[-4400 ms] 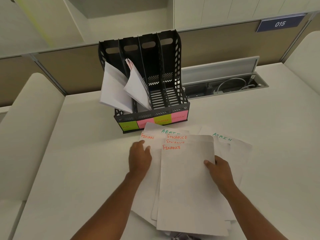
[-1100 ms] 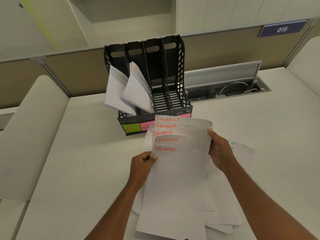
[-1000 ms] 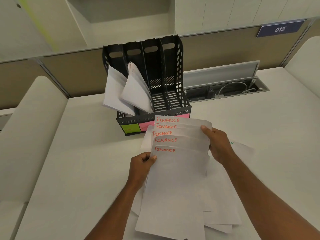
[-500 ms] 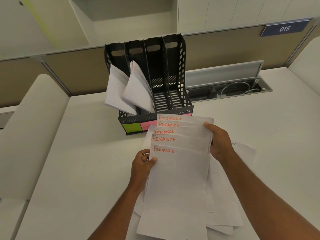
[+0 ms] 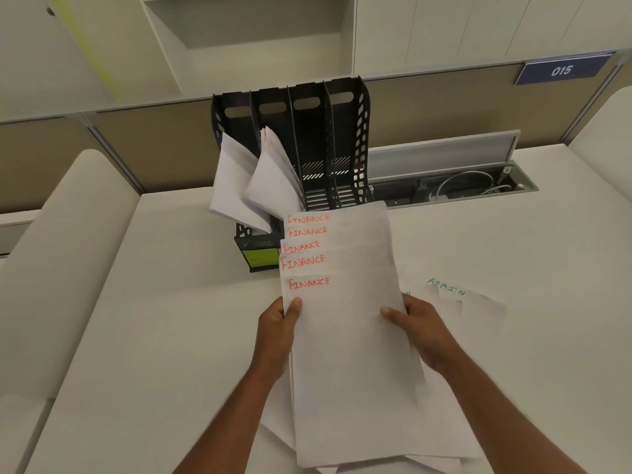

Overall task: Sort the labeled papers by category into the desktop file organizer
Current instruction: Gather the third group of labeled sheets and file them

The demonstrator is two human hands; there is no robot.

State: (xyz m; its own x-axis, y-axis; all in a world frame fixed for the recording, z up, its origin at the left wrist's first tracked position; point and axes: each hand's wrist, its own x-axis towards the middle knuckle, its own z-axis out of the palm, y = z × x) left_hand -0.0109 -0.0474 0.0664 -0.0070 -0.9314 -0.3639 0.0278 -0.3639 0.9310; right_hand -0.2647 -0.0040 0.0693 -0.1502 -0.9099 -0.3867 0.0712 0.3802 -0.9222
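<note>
Several white sheets marked FINANCE in orange form a fanned stack (image 5: 342, 302) held above the desk. My left hand (image 5: 277, 331) grips its left edge and my right hand (image 5: 419, 328) grips its right edge. Behind it stands the black four-slot file organizer (image 5: 345, 138). Its two left slots hold leaning papers (image 5: 253, 179); the two right slots look empty. The stack hides most of the organizer's coloured front labels; only a green one (image 5: 261, 258) shows. Sheets marked ADMIN in green (image 5: 455, 299) lie on the desk to the right.
A white desk (image 5: 154, 336) with a tan partition behind. An open cable tray with wires (image 5: 455, 186) sits right of the organizer. More loose sheets (image 5: 393, 466) lie under the held stack near the front edge. A padded white side panel (image 5: 61, 234) borders the left.
The FINANCE sheets were gathered off the desk into one stack. In the last second both hands slid lower along its edges, and the stack moved up toward the organizer, uncovering the ADMIN sheets.
</note>
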